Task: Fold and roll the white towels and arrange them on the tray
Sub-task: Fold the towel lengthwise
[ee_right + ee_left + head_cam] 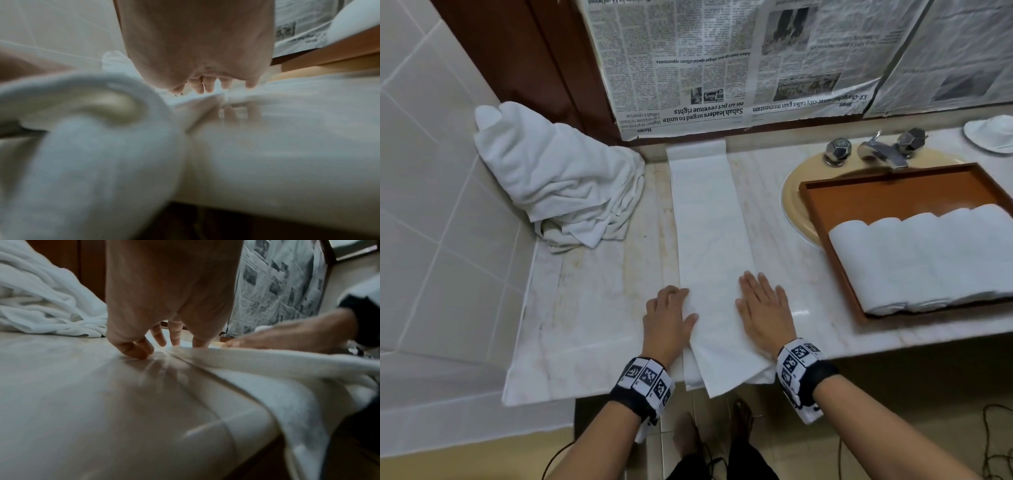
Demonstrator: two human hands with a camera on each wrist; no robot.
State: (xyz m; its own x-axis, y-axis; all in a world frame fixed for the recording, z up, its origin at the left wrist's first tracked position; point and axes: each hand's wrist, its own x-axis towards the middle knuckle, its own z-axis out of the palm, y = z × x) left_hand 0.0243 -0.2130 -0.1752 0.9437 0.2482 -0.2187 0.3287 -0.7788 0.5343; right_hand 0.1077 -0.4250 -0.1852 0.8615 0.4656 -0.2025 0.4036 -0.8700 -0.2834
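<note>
Item one: the folded towel (pixel 710 240), a long white strip running up the centre of the frame on the marble counter (pixel 585 308), its near end hanging over the counter's front edge. Our left hand (pixel 667 317) lies at its left border, fingers a little bent with the tips down on the stone, gripping nothing. Our right hand (pixel 763 308) lies flat on its right border, fingers straight; the blurred right wrist view seems to agree.

Item two: the tray (pixel 893 192), brown, at right of frame, partly over the sink (pixel 796 202). It carries the rolled towels (pixel 921 257), side by side and touching.

Item three: the towel heap (pixel 558 178), loose, upper left of frame against the tiled wall.
</note>
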